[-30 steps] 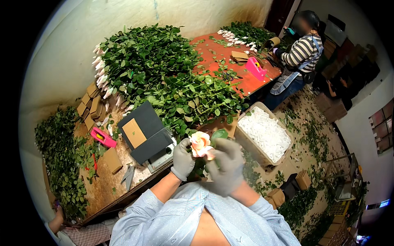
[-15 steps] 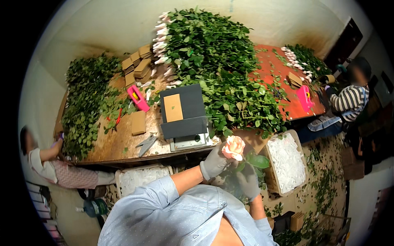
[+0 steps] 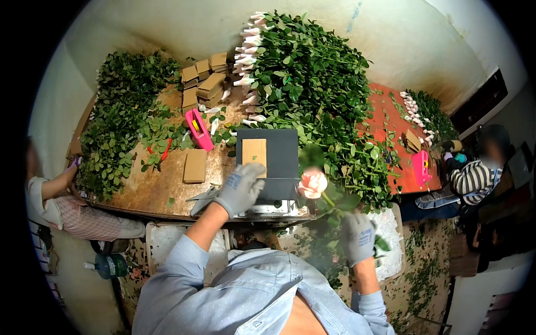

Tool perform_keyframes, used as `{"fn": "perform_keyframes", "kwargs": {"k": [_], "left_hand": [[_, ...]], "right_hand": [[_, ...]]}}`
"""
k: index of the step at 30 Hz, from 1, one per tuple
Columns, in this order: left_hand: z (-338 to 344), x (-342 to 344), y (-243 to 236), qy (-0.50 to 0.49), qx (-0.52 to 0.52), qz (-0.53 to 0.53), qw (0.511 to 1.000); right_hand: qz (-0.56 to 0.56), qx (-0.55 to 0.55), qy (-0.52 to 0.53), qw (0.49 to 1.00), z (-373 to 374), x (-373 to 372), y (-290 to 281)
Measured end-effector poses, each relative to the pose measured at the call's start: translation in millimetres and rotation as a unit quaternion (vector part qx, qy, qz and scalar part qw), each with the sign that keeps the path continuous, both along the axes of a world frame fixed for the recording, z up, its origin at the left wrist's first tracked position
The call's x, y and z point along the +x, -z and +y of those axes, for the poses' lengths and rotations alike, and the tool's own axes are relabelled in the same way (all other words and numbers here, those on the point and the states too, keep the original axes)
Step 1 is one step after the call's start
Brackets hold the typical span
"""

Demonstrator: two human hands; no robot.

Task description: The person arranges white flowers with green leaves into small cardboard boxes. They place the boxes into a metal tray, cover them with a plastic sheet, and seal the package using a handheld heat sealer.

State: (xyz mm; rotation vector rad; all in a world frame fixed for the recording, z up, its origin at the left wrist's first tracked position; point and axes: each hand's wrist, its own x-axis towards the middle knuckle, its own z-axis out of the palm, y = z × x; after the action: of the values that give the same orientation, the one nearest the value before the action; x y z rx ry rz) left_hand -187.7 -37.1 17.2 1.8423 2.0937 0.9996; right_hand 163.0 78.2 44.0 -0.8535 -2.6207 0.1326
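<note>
The left hand (image 3: 240, 190) has left the rose (image 3: 312, 183), which it was cradling beside the other hand half a second ago, and is now at the piece of brown cardboard (image 3: 254, 146) near the middle of the frame. That leaves the flower to the right hand (image 3: 358, 237) alone, so the work appears divided: one hand carries, the other attends to the cardboard.

The right hand, right of centre in the lower half, has its gloved fingers curled in around the stem; the bloom leans out to the upper left of it, just beside the dark folded board (image 3: 282, 153). The left fingers are partly bent and spread at the cardboard's lower edge (whether they pinch it or merely rest there, I cannot tell).

The cardboard lies against the dark board. Behind it, the heap of leafy stems (image 3: 312, 72) fills the upper middle, while a pink tape dispenser (image 3: 199, 130) and a stack of cardboard (image 3: 195, 166) sit left of centre.
</note>
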Motion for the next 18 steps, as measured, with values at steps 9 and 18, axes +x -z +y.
{"fn": "perform_keyframes", "kwargs": {"k": [9,18], "left_hand": [[34,-59,50,0.008,-0.173,0.150,0.973],[46,-76,61,0.059,-0.229,0.109,0.966]], "right_hand": [[-0.116,0.228,0.021,0.967,61,-126,-100],[-0.217,0.279,-0.045,0.935,97,-197,-81]]}}
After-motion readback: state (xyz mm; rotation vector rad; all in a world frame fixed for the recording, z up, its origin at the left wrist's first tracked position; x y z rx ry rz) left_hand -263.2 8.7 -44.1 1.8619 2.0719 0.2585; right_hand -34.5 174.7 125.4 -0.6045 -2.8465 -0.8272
